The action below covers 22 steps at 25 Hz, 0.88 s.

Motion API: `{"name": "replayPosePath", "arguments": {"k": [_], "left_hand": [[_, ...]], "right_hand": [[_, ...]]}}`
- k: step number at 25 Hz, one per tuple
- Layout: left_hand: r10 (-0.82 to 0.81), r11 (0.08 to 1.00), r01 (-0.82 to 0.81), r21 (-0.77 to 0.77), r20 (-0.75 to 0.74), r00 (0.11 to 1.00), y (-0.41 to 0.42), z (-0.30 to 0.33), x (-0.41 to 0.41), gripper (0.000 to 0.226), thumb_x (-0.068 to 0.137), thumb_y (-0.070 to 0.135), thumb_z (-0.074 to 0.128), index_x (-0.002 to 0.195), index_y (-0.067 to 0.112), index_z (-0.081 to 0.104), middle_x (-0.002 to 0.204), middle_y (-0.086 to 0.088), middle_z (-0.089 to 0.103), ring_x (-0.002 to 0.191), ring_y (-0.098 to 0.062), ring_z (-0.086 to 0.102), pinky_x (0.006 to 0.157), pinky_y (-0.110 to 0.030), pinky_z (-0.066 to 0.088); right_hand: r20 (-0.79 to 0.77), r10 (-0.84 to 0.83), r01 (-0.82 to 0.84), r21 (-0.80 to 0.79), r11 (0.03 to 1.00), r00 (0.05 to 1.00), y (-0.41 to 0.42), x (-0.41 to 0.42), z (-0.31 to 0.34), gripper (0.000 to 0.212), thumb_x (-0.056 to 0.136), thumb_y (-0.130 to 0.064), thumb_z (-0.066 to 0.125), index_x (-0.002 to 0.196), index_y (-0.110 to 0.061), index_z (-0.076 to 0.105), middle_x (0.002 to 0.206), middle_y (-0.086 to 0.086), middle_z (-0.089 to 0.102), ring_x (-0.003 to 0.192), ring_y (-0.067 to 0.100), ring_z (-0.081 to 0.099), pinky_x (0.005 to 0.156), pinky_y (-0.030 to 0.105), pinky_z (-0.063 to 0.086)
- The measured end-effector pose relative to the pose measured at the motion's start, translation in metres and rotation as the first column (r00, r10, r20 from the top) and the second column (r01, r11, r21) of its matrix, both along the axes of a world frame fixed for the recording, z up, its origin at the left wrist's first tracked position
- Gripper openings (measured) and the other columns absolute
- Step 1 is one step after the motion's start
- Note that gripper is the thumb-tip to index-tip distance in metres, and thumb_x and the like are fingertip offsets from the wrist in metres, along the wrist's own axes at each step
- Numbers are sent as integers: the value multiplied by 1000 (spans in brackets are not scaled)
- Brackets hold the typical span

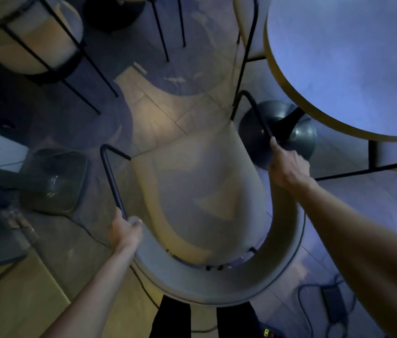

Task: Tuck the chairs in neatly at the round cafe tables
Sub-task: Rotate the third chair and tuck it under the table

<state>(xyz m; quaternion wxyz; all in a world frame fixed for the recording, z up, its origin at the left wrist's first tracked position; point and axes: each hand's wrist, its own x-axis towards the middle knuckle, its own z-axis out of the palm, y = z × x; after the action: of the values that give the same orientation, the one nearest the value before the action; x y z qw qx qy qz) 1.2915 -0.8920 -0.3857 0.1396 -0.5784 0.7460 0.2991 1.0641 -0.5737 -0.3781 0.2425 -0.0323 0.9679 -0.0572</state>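
Observation:
A beige cushioned chair (199,191) with a curved backrest and thin black metal armrests stands right below me, its seat facing away. My left hand (124,230) grips the left armrest where it meets the backrest. My right hand (287,164) grips the right armrest near its rear end. The round cafe table (339,69), pale-topped with a wooden rim, stands at the upper right, and its dark domed base (278,132) sits just beyond the chair's front right corner. The seat is outside the table's edge.
A second chair (248,28) is tucked at the table's far left side. Another chair (34,37) and black legs stand at the upper left. A clear glass container (53,179) sits on the floor to the left. Cables and a power adapter (331,306) lie at lower right.

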Motion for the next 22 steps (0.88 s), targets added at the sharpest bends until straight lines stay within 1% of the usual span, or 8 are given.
{"name": "replayPosePath", "arguments": {"k": [3, 6, 9, 12, 14, 17, 20, 22], "left_hand": [[-159, 987, 157, -36, -42, 986, -26, 11, -25, 73, 91, 12, 65, 153, 13, 27, 146, -16, 49, 131, -36, 49, 105, -43, 41], [-327, 944, 324, -60, -51, 944, -44, 16, -51, 75, 91, 15, 66, 154, 17, 26, 143, -16, 51, 128, -37, 51, 105, -45, 43], [-479, 877, 475, -73, -47, 877, -53, 19, -78, 75, 91, 16, 67, 154, 17, 26, 146, -15, 48, 132, -37, 46, 105, -46, 40], [-589, 808, 586, -58, -64, 806, -59, 16, -103, 76, 90, 19, 67, 154, 19, 26, 145, -15, 49, 131, -38, 45, 104, -47, 40], [-653, 757, 652, -41, -77, 753, -59, 14, -123, 75, 91, 17, 67, 153, 16, 26, 139, -17, 52, 128, -38, 47, 103, -45, 39], [-736, 674, 738, -24, -107, 668, -49, 13, -155, 74, 91, 14, 67, 153, 12, 28, 142, -21, 49, 132, -38, 43, 108, -43, 35], [-775, 625, 781, 0, -119, 620, -37, 4, -179, 73, 91, 12, 67, 153, 9, 27, 147, -21, 45, 135, -38, 41, 110, -42, 33], [-805, 589, 807, -32, -106, 584, -29, -3, -189, 73, 90, 14, 67, 152, 10, 29, 141, -22, 51, 131, -40, 45, 109, -43, 35]], "right_hand": [[16, -181, 181, -26, 983, 983, 18, 47, -2, 74, 93, -21, 53, 156, -30, 16, 107, 23, 65, 93, 42, 63, 71, 44, 51], [-16, -312, 310, -70, 948, 950, 25, 91, -5, 76, 92, -21, 53, 157, -24, 14, 88, 19, 63, 76, 38, 61, 68, 52, 55], [-97, -433, 426, -87, 901, 896, 26, 127, -6, 74, 92, -18, 51, 157, -21, 14, 74, 14, 57, 65, 32, 57, 59, 48, 54], [-130, -543, 537, -82, 840, 830, 23, 147, -4, 72, 94, -20, 52, 157, -21, 16, 71, 9, 53, 62, 26, 54, 55, 41, 50], [-124, -602, 595, -92, 799, 789, 24, 156, -7, 72, 95, -21, 54, 156, -21, 16, 73, 9, 56, 64, 25, 55, 53, 36, 47], [-90, -672, 667, -83, 741, 735, 27, 166, -14, 76, 94, -24, 57, 157, -21, 14, 84, 9, 64, 72, 26, 58, 63, 38, 51], [-46, -721, 719, -60, 693, 691, 33, 172, -19, 77, 95, -23, 58, 157, -20, 13, 76, 7, 58, 67, 23, 55, 58, 34, 44], [-47, -751, 749, -59, 660, 659, 35, 176, -22, 77, 94, -20, 58, 157, -21, 14, 70, 5, 55, 63, 22, 54, 55, 33, 43]]}}
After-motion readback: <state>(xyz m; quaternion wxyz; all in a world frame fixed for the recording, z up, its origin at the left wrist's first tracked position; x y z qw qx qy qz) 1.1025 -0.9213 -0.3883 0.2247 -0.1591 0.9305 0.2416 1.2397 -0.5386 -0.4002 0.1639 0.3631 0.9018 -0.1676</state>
